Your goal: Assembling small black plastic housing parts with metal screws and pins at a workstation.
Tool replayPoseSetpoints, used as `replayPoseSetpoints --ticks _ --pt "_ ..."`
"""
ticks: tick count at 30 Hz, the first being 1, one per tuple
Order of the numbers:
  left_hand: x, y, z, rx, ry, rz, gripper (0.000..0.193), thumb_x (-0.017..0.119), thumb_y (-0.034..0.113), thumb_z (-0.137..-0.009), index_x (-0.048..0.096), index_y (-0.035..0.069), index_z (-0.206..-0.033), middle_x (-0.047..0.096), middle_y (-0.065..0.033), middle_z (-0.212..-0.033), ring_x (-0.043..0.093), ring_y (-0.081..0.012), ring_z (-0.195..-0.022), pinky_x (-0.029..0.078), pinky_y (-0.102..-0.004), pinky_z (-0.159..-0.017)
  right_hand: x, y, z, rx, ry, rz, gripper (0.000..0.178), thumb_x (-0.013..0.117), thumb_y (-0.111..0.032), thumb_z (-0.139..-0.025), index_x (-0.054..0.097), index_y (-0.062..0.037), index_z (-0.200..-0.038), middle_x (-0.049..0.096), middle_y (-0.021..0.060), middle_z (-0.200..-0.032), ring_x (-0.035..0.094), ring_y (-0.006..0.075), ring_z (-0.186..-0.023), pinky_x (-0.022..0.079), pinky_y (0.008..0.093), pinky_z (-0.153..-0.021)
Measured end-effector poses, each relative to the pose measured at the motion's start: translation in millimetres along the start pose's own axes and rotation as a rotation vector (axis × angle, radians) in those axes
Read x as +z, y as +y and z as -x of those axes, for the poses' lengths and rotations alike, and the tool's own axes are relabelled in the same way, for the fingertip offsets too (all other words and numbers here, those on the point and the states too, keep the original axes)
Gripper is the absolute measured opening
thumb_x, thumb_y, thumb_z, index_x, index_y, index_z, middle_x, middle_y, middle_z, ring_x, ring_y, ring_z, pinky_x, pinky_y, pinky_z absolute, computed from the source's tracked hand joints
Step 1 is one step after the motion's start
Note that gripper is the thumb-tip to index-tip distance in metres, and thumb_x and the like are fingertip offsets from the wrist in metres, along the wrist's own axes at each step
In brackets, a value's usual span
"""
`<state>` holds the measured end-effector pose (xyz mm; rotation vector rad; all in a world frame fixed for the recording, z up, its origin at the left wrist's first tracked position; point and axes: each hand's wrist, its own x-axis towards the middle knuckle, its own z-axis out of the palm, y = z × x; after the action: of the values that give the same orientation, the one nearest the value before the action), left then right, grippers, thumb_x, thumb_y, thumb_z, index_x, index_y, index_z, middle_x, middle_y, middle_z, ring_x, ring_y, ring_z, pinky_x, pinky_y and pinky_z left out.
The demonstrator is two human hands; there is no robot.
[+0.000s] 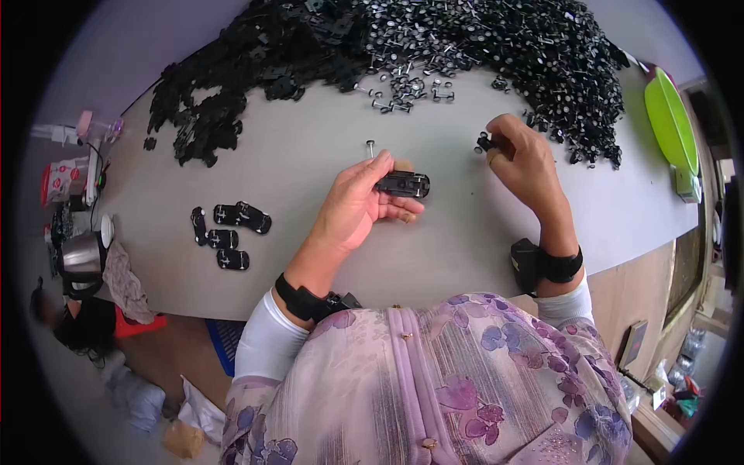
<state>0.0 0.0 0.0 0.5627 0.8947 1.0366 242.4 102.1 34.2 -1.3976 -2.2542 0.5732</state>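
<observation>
My left hand point(353, 203) is closed on a black toy car base point(404, 184), held flat above the table. By its thumb, a small wheel axle point(370, 146) sticks up; I cannot tell whether it is held or lies on the table. To the right, my right hand point(523, 159) pinches a black wheel axle point(483, 142) between thumb and fingers. Several black toy car pieces point(224, 239) with silvery axles lie left of my left forearm. A heap of wheel axles point(496, 46) spreads over the back of the table, beside a pile of flat black plastic parts point(263, 54).
The pale table point(325, 271) has a curved front edge near my body. At its right end leans a bright green basin point(671, 120). A metal kettle point(82, 254) and a cloth point(126, 283) sit at the left end. Below stands a blue crate point(222, 345).
</observation>
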Motion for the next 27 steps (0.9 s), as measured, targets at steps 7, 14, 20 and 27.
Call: replayPoseSetpoints --ticks 7,14,20,27 --pt "-0.1 -4.4 -4.2 -0.067 -0.059 0.299 0.036 0.046 0.027 -0.1 0.056 -0.006 -0.111 0.065 -0.0192 -0.103 0.069 -0.0319 -0.088 0.057 -0.0395 -0.076 44.6 -47.1 16.0 -0.533 -0.079 -0.372 0.02 0.057 0.008 -0.065 0.061 0.0005 -0.084 0.054 0.011 -0.083 0.058 0.0293 -0.066 0.049 0.0366 -0.06" --pt "-0.9 -4.4 -2.1 -0.034 -0.12 0.325 0.021 0.048 0.018 -0.099 0.054 -0.001 -0.095 0.064 -0.0171 -0.1 0.069 -0.029 -0.087 0.058 -0.0376 -0.077 50.2 -50.7 18.2 -0.542 -0.008 -0.45 0.018 0.06 0.008 -0.067 0.061 0.0004 -0.082 0.053 0.0108 -0.082 0.058 0.029 -0.068 0.049 0.0377 -0.06" --pt "1.0 -6.2 2.6 0.003 -0.066 0.165 0.017 0.046 0.015 -0.099 0.053 0.0 -0.095 0.062 -0.0143 -0.096 0.069 -0.0282 -0.085 0.059 -0.0402 -0.077 46.7 -57.8 20.9 -0.518 -0.055 -0.342 0.012 0.063 0.007 -0.068 0.059 0.0009 -0.078 0.051 0.0115 -0.078 0.057 0.0315 -0.064 0.047 0.0399 -0.056" --pt "-5.2 -5.8 9.4 -0.036 -0.079 0.024 0.016 0.049 0.014 -0.097 0.053 0.002 -0.087 0.063 -0.0139 -0.091 0.07 -0.0281 -0.084 0.06 -0.0387 -0.073 46.3 -54.1 19.6 -0.583 -0.272 -0.483 0.011 0.062 0.008 -0.066 0.054 0.0009 -0.069 0.049 0.0113 -0.076 0.056 0.0322 -0.062 0.044 0.0416 -0.054"
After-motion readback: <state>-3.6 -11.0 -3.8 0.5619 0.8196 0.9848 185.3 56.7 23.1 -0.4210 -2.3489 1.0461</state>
